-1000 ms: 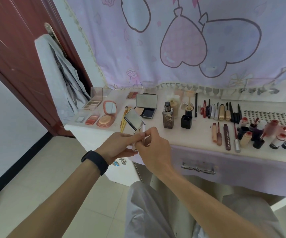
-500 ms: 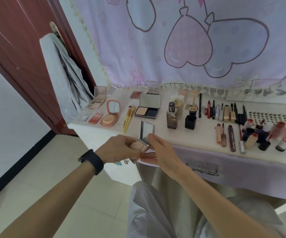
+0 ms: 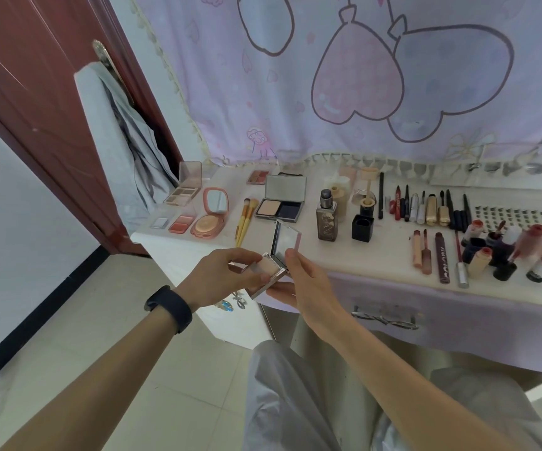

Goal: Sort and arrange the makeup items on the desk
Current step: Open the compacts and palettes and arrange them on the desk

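Head view: compact [image 3: 273,265], base part-hidden by left hand [image 3: 222,276], right hand [image 3: 302,288]

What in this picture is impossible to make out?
Head view:
- Underside of the compact: covered by the left hand and right hand holding it.
- The small bottles at the desk's right end: blurred, some cut off by the picture's edge.
- The blue trinkets below the left hand: partly hidden by it, too small to identify.
- Label on the brown bottle: too small to read.
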{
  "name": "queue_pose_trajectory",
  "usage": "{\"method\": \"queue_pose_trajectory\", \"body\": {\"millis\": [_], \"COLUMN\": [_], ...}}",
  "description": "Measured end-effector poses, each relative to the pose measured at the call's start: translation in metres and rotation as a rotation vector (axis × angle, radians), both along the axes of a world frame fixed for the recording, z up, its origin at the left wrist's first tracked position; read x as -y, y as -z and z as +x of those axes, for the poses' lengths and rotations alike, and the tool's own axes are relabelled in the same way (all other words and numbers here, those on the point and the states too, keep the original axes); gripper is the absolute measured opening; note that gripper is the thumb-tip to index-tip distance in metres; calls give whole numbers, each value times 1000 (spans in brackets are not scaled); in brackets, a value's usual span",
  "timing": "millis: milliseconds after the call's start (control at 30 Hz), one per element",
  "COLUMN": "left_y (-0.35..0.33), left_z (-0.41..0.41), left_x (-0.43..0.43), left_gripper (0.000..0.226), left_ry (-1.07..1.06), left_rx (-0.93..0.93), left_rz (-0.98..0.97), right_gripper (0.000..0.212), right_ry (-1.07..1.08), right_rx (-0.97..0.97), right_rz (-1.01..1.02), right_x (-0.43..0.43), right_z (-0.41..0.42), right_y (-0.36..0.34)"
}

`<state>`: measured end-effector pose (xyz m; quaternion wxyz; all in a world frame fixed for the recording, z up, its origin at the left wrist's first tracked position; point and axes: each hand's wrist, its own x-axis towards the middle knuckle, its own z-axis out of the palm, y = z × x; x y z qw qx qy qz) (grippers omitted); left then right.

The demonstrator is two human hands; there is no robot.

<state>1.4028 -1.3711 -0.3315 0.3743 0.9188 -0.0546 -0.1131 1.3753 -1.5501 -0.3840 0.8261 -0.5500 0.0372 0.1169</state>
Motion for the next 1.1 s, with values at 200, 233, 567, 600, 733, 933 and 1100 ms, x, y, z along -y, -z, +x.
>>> {"method": "queue_pose_trajectory", "body": {"millis": [200,233,567,600,733,933,1100], "left_y": [-2,-4,-15,-16,-25,-50,-84], "left_z": [0,-2,5,6,12,34,70], "left_x": [6,9,9,8,3,-9,-39], "left_gripper": [78,81,68,67,55,55,48], "left_ry": [42,60,109,120,112,48,-58], "left_rx": [-80,-67,3,10,18,2,7], "left_rz": [81,129,221,233,197,263,277], "right_gripper": [29,32,38,38,35,29,30], "right_ry": [30,33,-66,-71,-88,-149,-78], "right_rx": [-10,-6,123,134,148,172,366], "right_rz": [23,19,-51,-58,-48,-108,-783], "right_x": [4,3,5,5,1,-4,1], "right_z": [-2,-2,3,5,14,36,57], "right_y": [-3,-3,-5,-6,-12,-19,0]}}
